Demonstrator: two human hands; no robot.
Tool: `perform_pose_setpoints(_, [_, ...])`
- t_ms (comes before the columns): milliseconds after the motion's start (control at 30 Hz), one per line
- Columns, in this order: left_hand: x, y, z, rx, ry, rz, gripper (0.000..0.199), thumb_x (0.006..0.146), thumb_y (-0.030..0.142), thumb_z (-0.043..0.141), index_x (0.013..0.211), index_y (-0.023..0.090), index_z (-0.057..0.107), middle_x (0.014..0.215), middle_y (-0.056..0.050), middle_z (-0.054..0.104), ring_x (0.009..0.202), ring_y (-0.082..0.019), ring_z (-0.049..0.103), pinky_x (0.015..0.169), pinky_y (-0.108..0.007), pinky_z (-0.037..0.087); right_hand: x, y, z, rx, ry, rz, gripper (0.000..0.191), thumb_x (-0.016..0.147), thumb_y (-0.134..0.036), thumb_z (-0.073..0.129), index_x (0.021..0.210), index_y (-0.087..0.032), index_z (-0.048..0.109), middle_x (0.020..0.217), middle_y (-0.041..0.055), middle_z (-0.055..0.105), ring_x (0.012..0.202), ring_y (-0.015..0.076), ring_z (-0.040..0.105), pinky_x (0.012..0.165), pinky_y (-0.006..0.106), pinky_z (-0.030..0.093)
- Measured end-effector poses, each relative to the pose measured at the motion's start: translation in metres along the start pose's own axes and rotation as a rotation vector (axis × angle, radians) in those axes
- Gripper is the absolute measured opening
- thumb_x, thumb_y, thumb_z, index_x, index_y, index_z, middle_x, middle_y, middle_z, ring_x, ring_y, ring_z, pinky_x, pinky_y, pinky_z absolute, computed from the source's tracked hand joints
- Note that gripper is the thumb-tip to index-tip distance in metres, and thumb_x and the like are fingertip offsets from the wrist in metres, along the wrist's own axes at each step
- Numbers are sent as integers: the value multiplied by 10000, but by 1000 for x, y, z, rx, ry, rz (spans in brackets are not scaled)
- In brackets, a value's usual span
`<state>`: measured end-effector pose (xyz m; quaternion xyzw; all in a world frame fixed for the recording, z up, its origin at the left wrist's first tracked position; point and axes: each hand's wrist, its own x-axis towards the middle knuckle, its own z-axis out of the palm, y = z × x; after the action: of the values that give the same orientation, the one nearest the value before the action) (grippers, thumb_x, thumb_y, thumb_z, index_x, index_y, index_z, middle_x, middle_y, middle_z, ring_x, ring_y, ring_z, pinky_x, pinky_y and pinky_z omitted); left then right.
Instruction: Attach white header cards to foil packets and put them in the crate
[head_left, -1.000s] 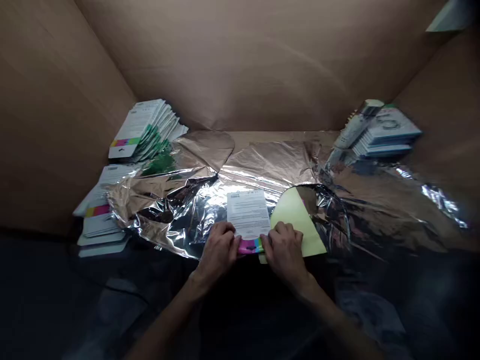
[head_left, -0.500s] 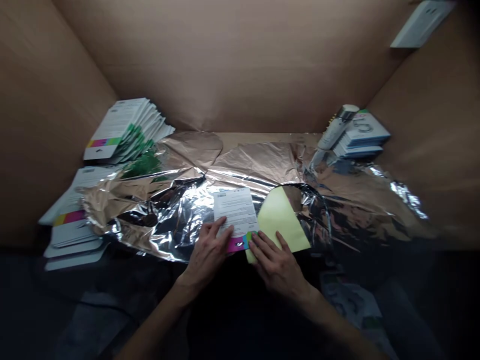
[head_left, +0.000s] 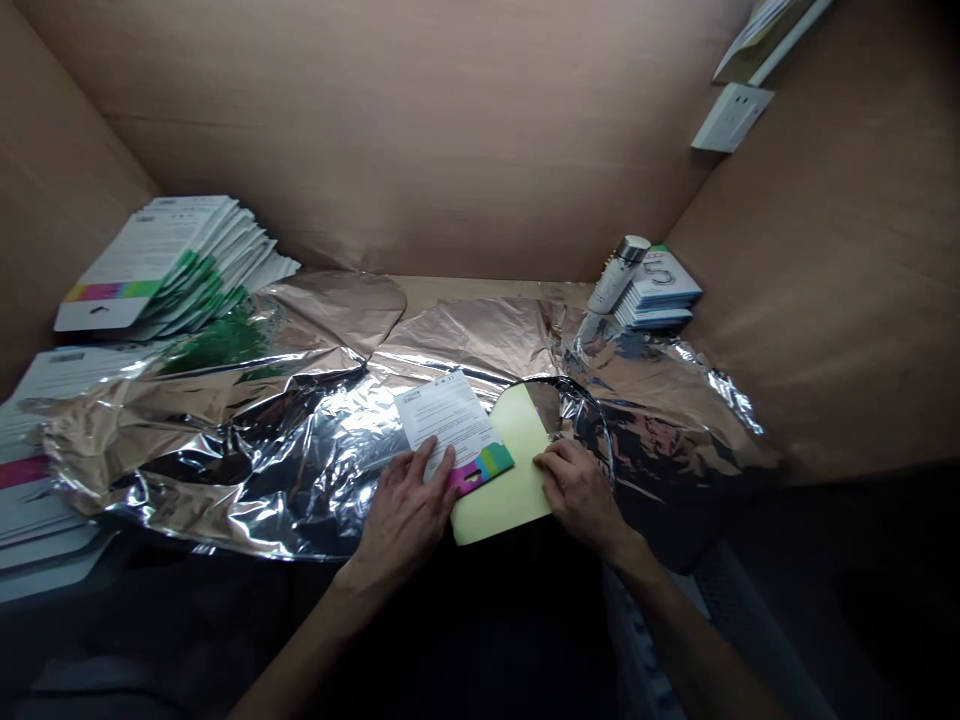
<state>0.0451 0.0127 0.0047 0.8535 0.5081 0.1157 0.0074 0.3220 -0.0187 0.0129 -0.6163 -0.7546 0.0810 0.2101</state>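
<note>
A white printed packet (head_left: 451, 415) with a coloured band lies tilted on silver foil, overlapping a pale yellow sheet (head_left: 517, 440). My left hand (head_left: 409, 505) rests on the packet's lower left part with thumb and fingers apart, open. At the right edge of the yellow sheet, my right hand (head_left: 581, 490) has its fingers pinched together, closed on that edge. The fingertips' underside is hidden. The sheet's lower end reaches past the foil toward me.
Shiny foil (head_left: 300, 430) covers the tabletop. Stacks of printed packets (head_left: 135, 260) stand at the left. Near the right corner are a white bottle with a silver cap (head_left: 619, 275) and a stack of small packets (head_left: 660, 285). A wall socket (head_left: 731, 118) is above, between brown panels.
The view has shifted rightward. My right hand has left the packet's lower edge and moved to the yellow sheet's right edge, its fingers now pinched. The packet has turned counterclockwise.
</note>
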Motion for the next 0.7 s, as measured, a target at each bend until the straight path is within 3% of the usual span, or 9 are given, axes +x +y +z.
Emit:
perform_pose_setpoints(167, [9,12,2,-11,-40,-31,484,1023,411,517,1476,243,557,1561,-122,487,1262,-362,516,1021,-507,469,4,-5,3,21,14,80,124,993,-200,548,918,-228,642,992,56,649,1027,257,576,870,388,396])
perform_pose_setpoints(333, [8,11,5,-33,-6,-43,477,1018,408,526,1472,263,558,1565,-96,485,1270,-348,498,1046,-500,445,8,-6,5,17,22,105,102,1006,-216,526,938,-219,601,981,52,646,967,239,577,833,375,375])
perform_pose_setpoints(467, [6,11,5,-63,18,-49,479,1007,415,546,1466,280,563,1565,-76,489,1258,-344,498,1050,-500,442,13,-2,5,16,-49,96,126,1011,-214,505,912,-222,582,968,52,634,960,242,565,835,383,367])
perform_pose_setpoints(700, [5,10,5,-105,51,-34,493,990,437,579,1451,260,581,1540,-98,519,1248,-368,507,1017,-534,463,20,-7,-24,316,-92,90,165,1039,-280,453,908,-231,540,918,32,590,881,217,546,801,357,406])
